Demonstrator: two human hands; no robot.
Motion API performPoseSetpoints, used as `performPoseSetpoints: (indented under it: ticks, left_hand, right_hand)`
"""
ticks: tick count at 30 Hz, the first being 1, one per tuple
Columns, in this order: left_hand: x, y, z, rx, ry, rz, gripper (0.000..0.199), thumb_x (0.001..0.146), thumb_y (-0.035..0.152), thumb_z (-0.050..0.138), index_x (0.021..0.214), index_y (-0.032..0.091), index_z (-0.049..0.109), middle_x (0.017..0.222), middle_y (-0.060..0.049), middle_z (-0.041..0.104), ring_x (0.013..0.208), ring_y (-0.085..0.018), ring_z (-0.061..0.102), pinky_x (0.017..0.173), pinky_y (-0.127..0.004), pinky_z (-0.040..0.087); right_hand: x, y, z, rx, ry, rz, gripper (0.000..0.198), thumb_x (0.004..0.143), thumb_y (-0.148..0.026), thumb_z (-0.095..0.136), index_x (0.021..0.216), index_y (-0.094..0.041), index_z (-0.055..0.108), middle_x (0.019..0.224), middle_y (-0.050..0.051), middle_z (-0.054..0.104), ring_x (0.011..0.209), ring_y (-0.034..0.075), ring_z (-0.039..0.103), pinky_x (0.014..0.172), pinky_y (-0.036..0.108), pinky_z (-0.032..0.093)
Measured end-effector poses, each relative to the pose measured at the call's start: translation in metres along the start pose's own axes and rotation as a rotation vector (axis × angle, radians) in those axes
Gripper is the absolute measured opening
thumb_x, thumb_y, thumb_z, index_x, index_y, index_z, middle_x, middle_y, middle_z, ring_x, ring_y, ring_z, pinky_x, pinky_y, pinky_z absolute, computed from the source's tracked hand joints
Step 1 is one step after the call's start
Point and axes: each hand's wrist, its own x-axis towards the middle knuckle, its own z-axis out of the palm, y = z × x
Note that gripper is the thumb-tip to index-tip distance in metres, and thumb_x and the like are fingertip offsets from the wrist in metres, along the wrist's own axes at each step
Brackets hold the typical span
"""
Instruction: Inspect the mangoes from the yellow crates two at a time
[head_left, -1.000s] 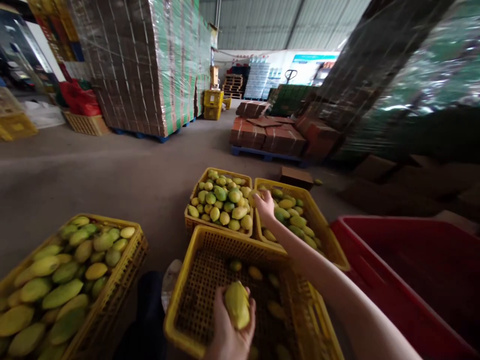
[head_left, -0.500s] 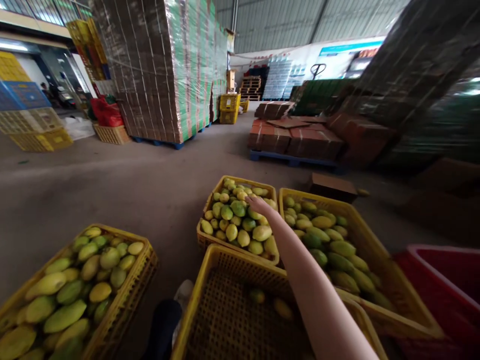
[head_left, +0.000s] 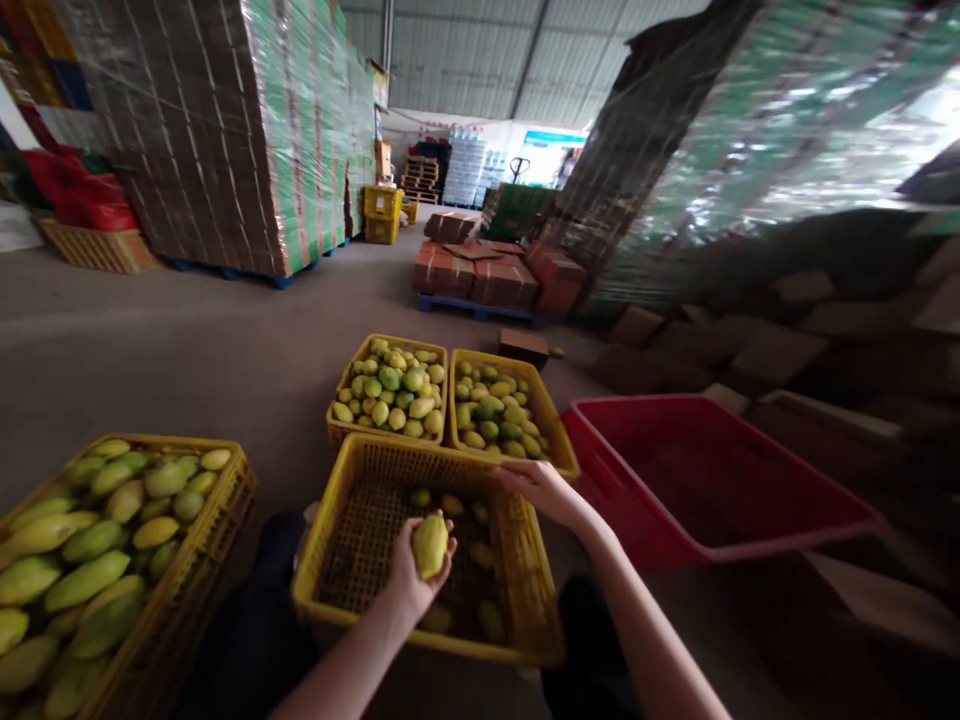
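My left hand [head_left: 421,565] is wrapped round a yellow-green papaya [head_left: 430,547], held above the near yellow crate [head_left: 346,520]. Over the far right corner of that crate is my right hand [head_left: 534,482], palm down, fingers stretched out and nothing seen in them. A few loose papayas lie on the right side of the near crate's floor, partly in shadow. Just beyond stand two more crates of papayas, the far left crate [head_left: 334,425] heaped high and the far right crate [head_left: 559,425] less full.
A fourth crate [head_left: 240,470] full of larger papayas stands at left. To the right is a red plastic bin [head_left: 645,500]. Cardboard boxes [head_left: 780,340] lie at far right. Wrapped pallet stacks [head_left: 300,150] and flat cartons on a blue pallet [head_left: 472,308] stand farther back.
My right hand has drawn back from the heaped crate to above the near crate. My left hand has come into view with a papaya. The view has turned right, showing more of the red bin.
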Motion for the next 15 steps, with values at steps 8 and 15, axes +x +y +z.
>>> performPoseSetpoints:
  ticks: [8, 15]
  left_hand:
    - [0.036, 0.011, -0.058, 0.337, 0.393, -0.017, 0.021, 0.089, 0.022, 0.041, 0.096, 0.015, 0.059, 0.054, -0.002, 0.058, 0.043, -0.016, 0.057, 0.039, -0.023, 0.047]
    - [0.083, 0.025, 0.050, 0.799, 0.371, 0.133, 0.025, 0.092, 0.026, 0.043, 0.108, 0.014, 0.058, 0.071, -0.006, 0.065, 0.048, -0.016, 0.058, 0.045, -0.026, 0.052]
  right_hand:
    - [-0.097, -0.006, 0.069, -0.438, -0.192, 0.185, 0.023, 0.089, -0.027, 0.053, 0.097, -0.014, 0.072, 0.102, 0.013, 0.074, 0.097, 0.026, 0.069, 0.083, 0.032, 0.048]
    - [-0.116, -0.026, 0.072, -0.488, -0.221, -0.034, 0.026, 0.093, -0.032, 0.052, 0.105, -0.017, 0.069, 0.104, 0.011, 0.073, 0.100, 0.024, 0.070, 0.084, 0.030, 0.048]
